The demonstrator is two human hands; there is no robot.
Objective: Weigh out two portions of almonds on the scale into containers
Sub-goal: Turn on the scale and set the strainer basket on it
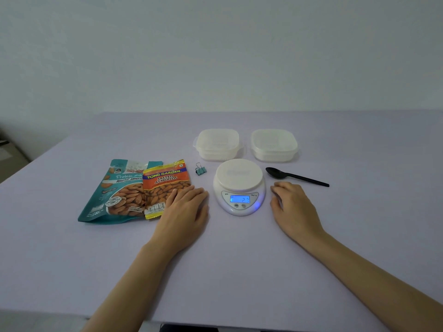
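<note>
A white kitchen scale (239, 185) stands in the middle of the table with its blue display lit and nothing on its round platform. Behind it sit two white lidded containers, one at the left (217, 144) and one at the right (273, 144). A teal bag of roasted almonds (115, 195) lies to the left, partly under an orange bag of salted almonds (165, 185). My left hand (185, 212) lies flat on the table, fingertips touching the orange bag's edge. My right hand (293, 207) rests on the table right of the scale, fingers loosely curled, holding nothing.
A black plastic spoon (296, 176) lies right of the scale, bowl toward it. A small teal binder clip (200, 169) sits between the orange bag and the scale. The lilac table (227, 271) runs back to a pale wall; its front edge is near my forearms.
</note>
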